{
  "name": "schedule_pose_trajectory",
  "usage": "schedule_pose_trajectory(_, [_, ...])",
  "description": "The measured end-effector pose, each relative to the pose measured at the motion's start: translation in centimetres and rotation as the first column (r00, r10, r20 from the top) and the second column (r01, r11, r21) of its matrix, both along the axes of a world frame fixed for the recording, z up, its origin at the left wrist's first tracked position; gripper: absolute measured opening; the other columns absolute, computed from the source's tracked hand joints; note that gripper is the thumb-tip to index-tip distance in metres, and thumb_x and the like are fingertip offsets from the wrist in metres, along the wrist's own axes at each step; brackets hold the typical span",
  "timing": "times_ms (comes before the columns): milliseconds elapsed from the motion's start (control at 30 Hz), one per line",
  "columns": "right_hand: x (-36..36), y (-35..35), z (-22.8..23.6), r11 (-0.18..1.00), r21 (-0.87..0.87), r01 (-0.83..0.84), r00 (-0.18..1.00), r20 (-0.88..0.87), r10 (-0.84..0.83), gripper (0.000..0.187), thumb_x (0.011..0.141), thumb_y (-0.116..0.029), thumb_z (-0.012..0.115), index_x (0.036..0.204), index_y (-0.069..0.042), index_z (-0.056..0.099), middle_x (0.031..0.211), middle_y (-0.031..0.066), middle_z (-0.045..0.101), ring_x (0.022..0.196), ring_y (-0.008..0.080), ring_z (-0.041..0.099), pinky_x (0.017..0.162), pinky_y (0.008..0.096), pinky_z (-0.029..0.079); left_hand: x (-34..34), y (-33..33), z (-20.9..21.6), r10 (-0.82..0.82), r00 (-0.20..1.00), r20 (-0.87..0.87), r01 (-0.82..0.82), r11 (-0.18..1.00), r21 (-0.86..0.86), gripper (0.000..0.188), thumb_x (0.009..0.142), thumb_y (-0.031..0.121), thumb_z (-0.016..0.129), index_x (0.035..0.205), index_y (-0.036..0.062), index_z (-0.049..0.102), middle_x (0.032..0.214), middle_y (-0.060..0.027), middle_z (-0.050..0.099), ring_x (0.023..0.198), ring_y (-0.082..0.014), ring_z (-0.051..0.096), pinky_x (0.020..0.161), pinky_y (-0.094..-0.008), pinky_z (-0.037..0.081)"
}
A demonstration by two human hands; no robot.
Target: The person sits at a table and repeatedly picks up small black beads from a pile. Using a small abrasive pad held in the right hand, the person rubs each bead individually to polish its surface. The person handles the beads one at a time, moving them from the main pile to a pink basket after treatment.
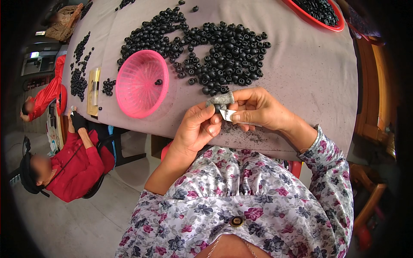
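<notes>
Both my hands meet just above the near edge of the table. My left hand (198,127) pinches a small round black piece (217,109) between thumb and fingers. A grey cloth finger cover (220,99) sits at the fingertips; which finger it covers is hard to tell. My right hand (258,109) grips a small white strip (227,115) under its thumb, held against the black piece. Whether the strip wraps a blade cannot be seen. Beyond my hands spreads a large pile of black ring-like pieces (234,53) with holes.
A pink plastic basket (124,101) with one black piece inside stands left of my hands. A red tray (340,26) of black parts sits at the far right. Black crumbs (249,136) litter the grey cloth (301,86). A person in red (71,174) works at the left.
</notes>
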State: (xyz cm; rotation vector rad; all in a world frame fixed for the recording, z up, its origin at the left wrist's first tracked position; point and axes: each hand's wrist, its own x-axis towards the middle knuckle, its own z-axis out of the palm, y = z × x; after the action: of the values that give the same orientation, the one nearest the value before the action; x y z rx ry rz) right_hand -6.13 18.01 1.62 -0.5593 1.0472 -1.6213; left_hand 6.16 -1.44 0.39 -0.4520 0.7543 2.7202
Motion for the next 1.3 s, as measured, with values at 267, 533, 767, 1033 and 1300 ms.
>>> schedule_pose_trajectory(267, [-0.1, 0.0, 0.0, 1.0, -0.024, -0.011, 1.0, 0.004, 0.011, 0.025, 0.092, -0.007, 0.067, 0.116, -0.001, 0.065, 0.085, -0.0004, 0.067, 0.059, 0.0032, 0.056, 0.05, 0.0159, 0.044, -0.1, 0.1, 0.3, -0.021, 0.999, -0.03, 0.02, 1.0, -0.007, 0.028, 0.095, 0.022, 0.066, 0.111, -0.0008, 0.063, 0.077, -0.0031, 0.061, 0.058, -0.0106, 0.054, 0.052, -0.0228, 0.045])
schedule_pose_trajectory(533, [0.1, -0.4, -0.2, 0.993, -0.037, 0.115, 0.993, 0.017, -0.114, 0.023, 0.094, -0.009, 0.064, 0.116, -0.002, 0.066, 0.08, -0.0013, 0.066, 0.059, 0.0027, 0.056, 0.048, 0.0169, 0.043, 0.2, -0.4, 1.8, 0.001, 1.0, -0.024, -0.002, 1.0, -0.028, 0.028, 0.095, 0.023, 0.065, 0.107, -0.0019, 0.061, 0.077, -0.0038, 0.061, 0.057, -0.0095, 0.053, 0.05, -0.0218, 0.043])
schedule_pose_trajectory(767, [-0.6, -0.3, -0.4, 0.936, -0.055, 0.348, 0.937, 0.04, -0.346, 0.015, 0.097, -0.016, 0.061, 0.104, -0.004, 0.066, 0.066, -0.0028, 0.059, 0.054, 0.0022, 0.052, 0.046, 0.0165, 0.04, -1.5, -5.7, 4.9, 0.349, 0.936, -0.04, -0.351, 0.933, -0.077, 0.049, 0.1, 0.046, 0.052, 0.104, -0.0017, 0.061, 0.069, -0.0027, 0.055, 0.058, -0.0083, 0.05, 0.051, -0.0223, 0.042])
schedule_pose_trajectory(1033, [-0.8, -0.4, -0.7, 0.938, -0.033, 0.345, 0.938, 0.003, -0.346, 0.014, 0.097, -0.017, 0.061, 0.102, -0.005, 0.066, 0.065, -0.0032, 0.058, 0.054, 0.0021, 0.052, 0.047, 0.017, 0.041, -2.1, 0.3, 1.0, -0.041, 0.962, -0.27, -0.265, 0.09, -0.96, 0.011, 0.088, 0.007, 0.071, 0.088, 0.001, 0.061, 0.076, -0.004, 0.065, 0.06, -0.0125, 0.06, 0.056, -0.0284, 0.047])
schedule_pose_trajectory(1300, [-0.8, -0.3, -0.5, 0.937, -0.028, 0.347, 0.938, 0.018, -0.347, 0.015, 0.097, -0.015, 0.061, 0.104, -0.003, 0.066, 0.07, -0.0026, 0.06, 0.058, 0.0024, 0.055, 0.05, 0.0166, 0.043, -3.3, 1.4, 1.6, -0.316, 0.91, -0.269, -0.382, -0.385, -0.84, 0.021, 0.078, 0.013, 0.077, 0.084, 0.0044, 0.059, 0.075, -0.0097, 0.058, 0.063, -0.029, 0.06, 0.055, -0.0389, 0.047])
